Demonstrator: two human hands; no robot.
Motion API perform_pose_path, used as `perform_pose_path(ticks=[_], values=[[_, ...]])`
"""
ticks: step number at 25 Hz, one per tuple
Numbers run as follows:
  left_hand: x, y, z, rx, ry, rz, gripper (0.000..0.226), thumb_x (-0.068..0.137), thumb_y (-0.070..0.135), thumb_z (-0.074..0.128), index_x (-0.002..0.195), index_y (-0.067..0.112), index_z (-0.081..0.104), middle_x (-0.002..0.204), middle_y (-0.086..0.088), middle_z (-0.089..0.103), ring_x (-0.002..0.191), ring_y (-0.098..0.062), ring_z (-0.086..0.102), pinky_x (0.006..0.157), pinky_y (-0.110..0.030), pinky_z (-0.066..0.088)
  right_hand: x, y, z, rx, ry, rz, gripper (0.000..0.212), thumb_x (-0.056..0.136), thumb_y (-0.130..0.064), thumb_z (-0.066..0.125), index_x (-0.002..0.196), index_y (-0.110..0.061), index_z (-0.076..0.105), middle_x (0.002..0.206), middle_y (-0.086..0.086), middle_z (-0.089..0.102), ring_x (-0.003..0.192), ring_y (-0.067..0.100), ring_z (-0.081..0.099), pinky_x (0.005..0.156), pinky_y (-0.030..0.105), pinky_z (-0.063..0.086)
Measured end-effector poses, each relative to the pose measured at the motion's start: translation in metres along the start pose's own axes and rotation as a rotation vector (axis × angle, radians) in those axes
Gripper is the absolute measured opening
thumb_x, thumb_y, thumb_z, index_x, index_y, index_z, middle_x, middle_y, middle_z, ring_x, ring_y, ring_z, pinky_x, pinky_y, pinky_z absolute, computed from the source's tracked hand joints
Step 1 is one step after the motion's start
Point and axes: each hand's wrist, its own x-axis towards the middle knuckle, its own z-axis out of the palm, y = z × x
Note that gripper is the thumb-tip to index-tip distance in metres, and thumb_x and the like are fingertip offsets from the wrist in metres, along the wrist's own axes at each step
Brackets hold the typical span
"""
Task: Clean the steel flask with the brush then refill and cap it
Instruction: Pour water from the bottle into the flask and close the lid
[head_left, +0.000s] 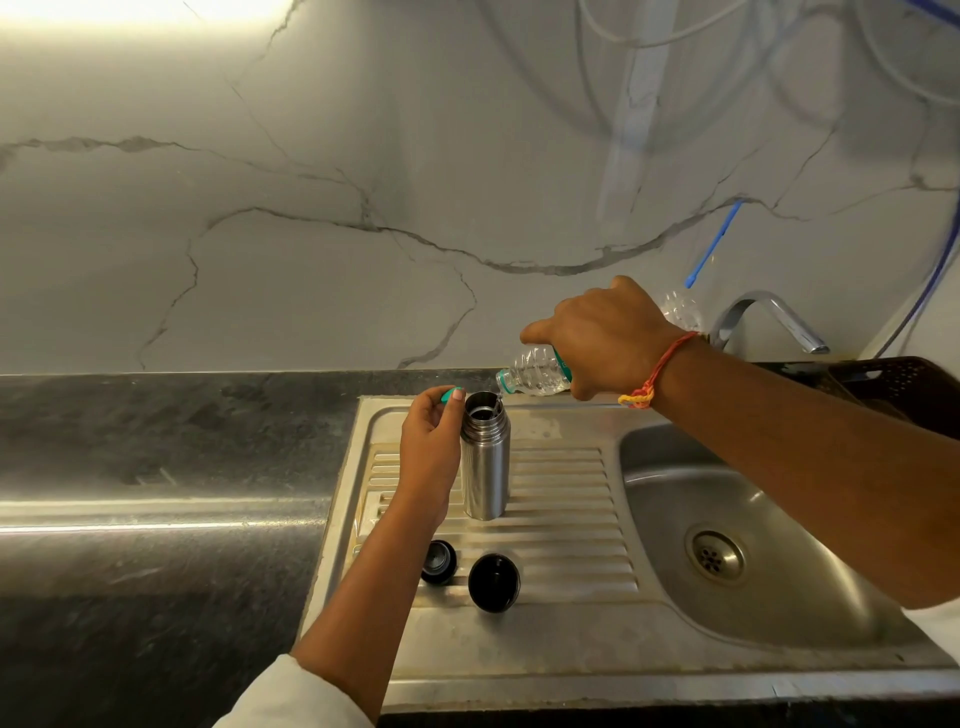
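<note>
Centre frame, on the sink's drainboard (566, 499): a plain brushed steel flask (485, 467), upright, mouth open. Right hand (602, 338) grips a clear plastic bottle (535, 371) tipped at the flask's mouth, teal label unreadable. Left hand (428, 441) pinches a teal cap (447, 396) just beside the rim.

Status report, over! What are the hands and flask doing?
Right hand tips bottle over flask. Left hand pinches green cap. Flask upright, open. Lids lie nearby, nothing blocking.

flask (485, 467) silver | bottle (535, 371) clear | small cap (447, 396) teal | wall (363, 130) white, grey-veined
</note>
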Motion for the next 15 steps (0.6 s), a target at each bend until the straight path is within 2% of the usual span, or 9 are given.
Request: perform_pose_path(ticks=[5, 9, 15], values=[[0.0015, 0.0001, 0.0000, 0.017, -0.006, -0.001, 0.024, 0.103, 0.030, 0.061, 0.121, 0.014, 0.065, 0.110, -0.001, 0.073, 0.088, 0.005, 0.067, 0.070, -0.009, 0.048, 0.0019, -0.0013, -0.0024, -0.046, 0.026, -0.026, 0.068, 0.086, -0.037, 0.070, 0.145, -0.044, 0.037, 0.116, -0.003, 0.063, 0.102, 0.024, 0.061, 0.091, 0.042, 0.039], [0.0014, 0.0014, -0.0003, 0.011, -0.001, 0.001, 0.024, 0.103, 0.030, 0.061, 0.120, 0.015, 0.065, 0.110, -0.002, 0.073, 0.093, 0.000, 0.067, 0.076, -0.014, 0.047, 0.0051, -0.0026, -0.0042, -0.114, 0.071, -0.049, 0.060, 0.091, -0.033, 0.065, 0.144, -0.044, 0.040, 0.114, -0.002, 0.064, 0.104, 0.026, 0.061, 0.100, 0.048, 0.035], [-0.0001, 0.0023, 0.0004, 0.018, 0.012, 0.010, 0.024, 0.103, 0.027, 0.062, 0.121, 0.012, 0.064, 0.108, 0.000, 0.073, 0.085, 0.007, 0.067, 0.068, -0.007, 0.048, 0.0078, -0.0088, -0.0033, -0.157, 0.150, -0.075, 0.049, 0.095, -0.026, 0.059, 0.139, -0.043, 0.045, 0.105, -0.002, 0.062, 0.100, 0.025, 0.058, 0.098, 0.046, 0.035]])
